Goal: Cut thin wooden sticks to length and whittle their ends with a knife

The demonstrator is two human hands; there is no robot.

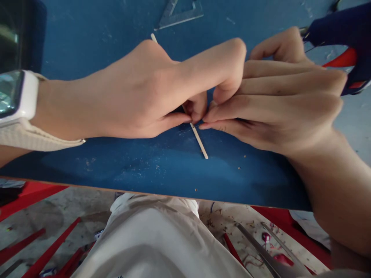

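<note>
A thin pale wooden stick [199,143] lies diagonally on the blue board [116,162]; its far end shows above my left hand. My left hand [145,88], with a white watch on the wrist, pinches the stick near its middle with thumb and fingertips. My right hand [284,96] comes in from the right, fingers pressed together, their tips meeting my left fingertips at the stick. Most of the stick's middle is hidden under the hands.
A dark blue and red glue gun [344,42] lies at the upper right behind my right hand. A grey set square [179,15] lies at the board's far edge. Below the board are my light trousers [150,239], red strips [49,251] and metal tongs [269,255] on the floor.
</note>
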